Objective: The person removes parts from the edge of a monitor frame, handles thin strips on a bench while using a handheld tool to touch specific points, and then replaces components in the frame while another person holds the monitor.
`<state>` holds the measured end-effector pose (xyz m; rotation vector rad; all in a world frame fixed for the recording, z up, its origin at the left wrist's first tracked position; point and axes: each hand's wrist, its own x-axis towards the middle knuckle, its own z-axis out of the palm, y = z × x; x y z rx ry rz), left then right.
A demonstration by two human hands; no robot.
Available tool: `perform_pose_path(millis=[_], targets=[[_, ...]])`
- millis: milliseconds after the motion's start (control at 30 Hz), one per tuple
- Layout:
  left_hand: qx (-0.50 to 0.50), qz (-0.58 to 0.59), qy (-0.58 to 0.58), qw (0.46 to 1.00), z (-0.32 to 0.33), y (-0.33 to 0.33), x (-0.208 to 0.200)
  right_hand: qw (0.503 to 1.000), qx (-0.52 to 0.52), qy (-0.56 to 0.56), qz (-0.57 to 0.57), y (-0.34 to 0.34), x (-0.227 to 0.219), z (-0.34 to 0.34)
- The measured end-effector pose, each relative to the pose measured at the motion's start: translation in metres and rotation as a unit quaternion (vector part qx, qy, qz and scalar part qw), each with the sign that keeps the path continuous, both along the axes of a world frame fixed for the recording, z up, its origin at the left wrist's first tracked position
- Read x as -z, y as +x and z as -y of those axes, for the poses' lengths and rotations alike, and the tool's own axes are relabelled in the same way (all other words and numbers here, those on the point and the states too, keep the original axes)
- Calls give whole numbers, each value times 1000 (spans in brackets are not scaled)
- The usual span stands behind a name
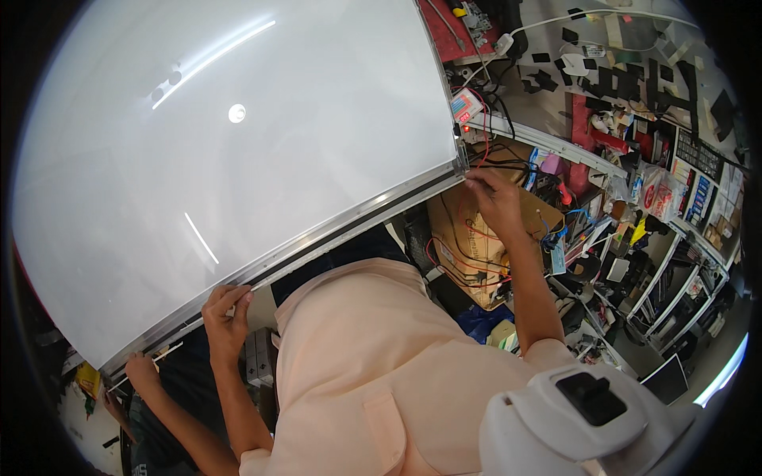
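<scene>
A large glossy white panel (317, 143) with a metal-edged border lies in front of me, slanting down to the left. Along its near side runs a long thin light-coloured strip (349, 237), with a dark gap between the two. My left hand (227, 319) pinches this strip between thumb and fingers, left of my body. At the panel's near right corner, my right hand (495, 198) has its fingertips closed on the strip's end. Another person's hand (143, 371) is closed at the strip's left part, near the panel's lower left corner.
Under my right arm are an opened cardboard box (468, 246) and loose red and black wires. A cluttered rack (675, 293) stands at the far right. Black tape pieces (627, 83) dot a grey surface at the upper right. Grey boxes (259, 357) sit beside my left forearm.
</scene>
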<state>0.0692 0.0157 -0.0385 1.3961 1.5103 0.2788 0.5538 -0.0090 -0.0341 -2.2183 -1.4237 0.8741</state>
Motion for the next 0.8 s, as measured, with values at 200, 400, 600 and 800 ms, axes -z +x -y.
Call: perform_pose_path(millis=[200,400,600,800], targets=[[0,9,14,1000,-2,5,6,998,-53,32,26,5,8,-4],[3,-2,22,1000,3,6,8,993,-98,33,52,5,6,-4],[-1,-6,27,1000,4,6,7,986,-123,46,100,1,8,-2],[13,-17,18,1000,3,4,6,978,-161,37,124,3,11,1]])
